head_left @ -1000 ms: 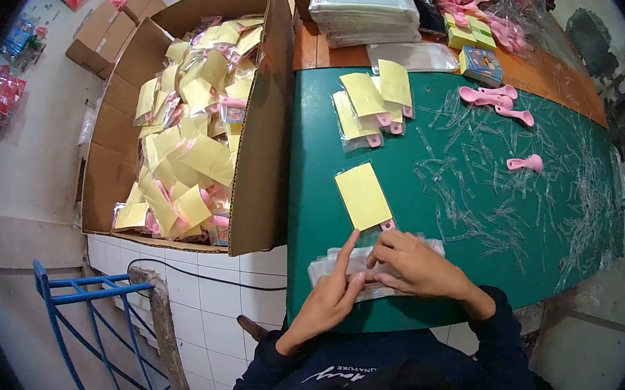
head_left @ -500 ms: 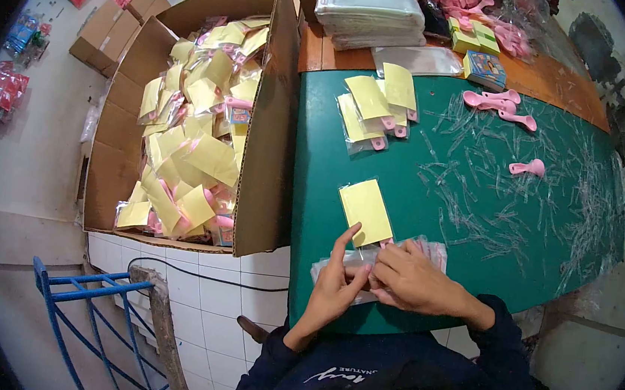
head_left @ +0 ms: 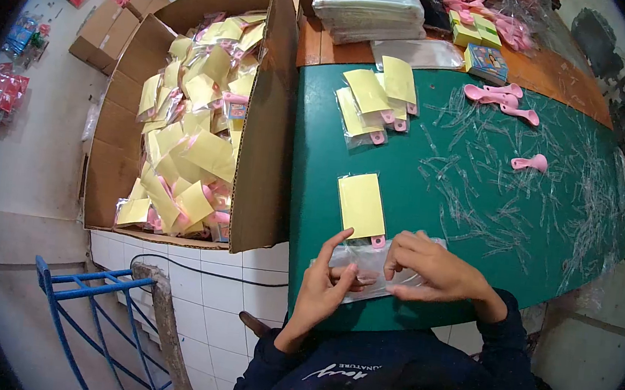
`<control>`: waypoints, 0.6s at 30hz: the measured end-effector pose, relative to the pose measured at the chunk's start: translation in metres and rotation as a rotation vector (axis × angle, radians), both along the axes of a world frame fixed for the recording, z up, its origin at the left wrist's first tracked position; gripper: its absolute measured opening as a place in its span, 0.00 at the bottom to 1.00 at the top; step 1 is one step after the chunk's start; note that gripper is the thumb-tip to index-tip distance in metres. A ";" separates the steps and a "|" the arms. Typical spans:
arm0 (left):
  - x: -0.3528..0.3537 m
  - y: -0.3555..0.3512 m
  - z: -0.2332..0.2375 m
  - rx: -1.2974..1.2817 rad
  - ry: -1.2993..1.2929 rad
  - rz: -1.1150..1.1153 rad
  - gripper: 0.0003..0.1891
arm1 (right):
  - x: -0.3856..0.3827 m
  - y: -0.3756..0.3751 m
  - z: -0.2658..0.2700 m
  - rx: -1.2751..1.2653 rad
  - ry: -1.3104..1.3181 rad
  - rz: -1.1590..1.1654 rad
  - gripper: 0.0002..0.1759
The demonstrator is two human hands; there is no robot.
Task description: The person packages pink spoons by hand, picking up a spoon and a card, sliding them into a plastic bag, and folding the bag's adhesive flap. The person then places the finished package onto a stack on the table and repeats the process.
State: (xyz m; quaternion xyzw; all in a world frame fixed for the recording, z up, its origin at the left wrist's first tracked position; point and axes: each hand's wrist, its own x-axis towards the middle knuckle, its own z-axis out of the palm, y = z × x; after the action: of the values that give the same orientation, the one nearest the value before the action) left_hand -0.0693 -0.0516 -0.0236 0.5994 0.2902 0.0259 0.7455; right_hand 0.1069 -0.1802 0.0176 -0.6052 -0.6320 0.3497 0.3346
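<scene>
A clear plastic packet with a yellow card point(head_left: 362, 206) and a pink scoop handle point(head_left: 377, 242) showing at its lower edge lies on the green tabletop. My left hand point(head_left: 322, 286) rests at the packet's lower end, index finger stretched to the card's bottom corner, thumb spread away. Beneath both hands is a pile of clear plastic bags point(head_left: 370, 262). Over the right part of that pile is my right hand point(head_left: 437, 271), its fingers bent and its thumb apart from them. Nothing can be made out between them.
Several finished-looking packets point(head_left: 367, 95) lie farther back. Loose pink scoops point(head_left: 491, 97) and scattered clear strips point(head_left: 472, 180) cover the right side. A big cardboard box point(head_left: 269, 138) full of packets stands left; bag stacks point(head_left: 368, 8) and a small card stack point(head_left: 485, 65) are behind.
My right hand has moved right, away from my left hand, and its thumb has parted from the fingers. The packet has turned slightly straighter, uncovering its pink handle.
</scene>
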 end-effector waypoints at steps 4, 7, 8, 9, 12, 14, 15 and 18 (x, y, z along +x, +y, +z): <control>-0.009 -0.001 0.000 0.065 0.010 -0.029 0.26 | -0.019 0.006 -0.017 0.098 -0.177 -0.114 0.12; -0.011 -0.003 0.001 0.151 -0.022 -0.047 0.28 | -0.032 0.010 -0.024 0.105 -0.270 -0.123 0.13; -0.013 -0.003 0.000 0.193 0.001 -0.068 0.28 | -0.035 0.011 -0.025 0.107 -0.287 -0.121 0.13; -0.015 -0.002 -0.002 0.234 0.023 -0.089 0.29 | -0.037 0.012 -0.025 0.107 -0.298 -0.114 0.13; -0.014 -0.003 -0.003 0.343 -0.037 -0.116 0.29 | -0.041 0.012 -0.026 0.117 -0.336 -0.093 0.13; -0.013 -0.002 -0.004 0.294 -0.045 -0.121 0.30 | -0.043 0.011 -0.029 0.142 -0.364 -0.072 0.13; -0.012 0.000 -0.006 0.213 -0.014 -0.123 0.30 | -0.044 0.011 -0.030 0.171 -0.374 -0.065 0.13; -0.005 -0.003 -0.008 0.013 -0.061 -0.036 0.31 | -0.044 0.012 -0.029 0.218 -0.359 -0.027 0.12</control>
State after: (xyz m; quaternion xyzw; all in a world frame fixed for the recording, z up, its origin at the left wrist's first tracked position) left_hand -0.0741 -0.0550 -0.0312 0.6084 0.2564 0.0325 0.7504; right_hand 0.0632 -0.1687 -0.0117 -0.6265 -0.7075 0.1612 0.2847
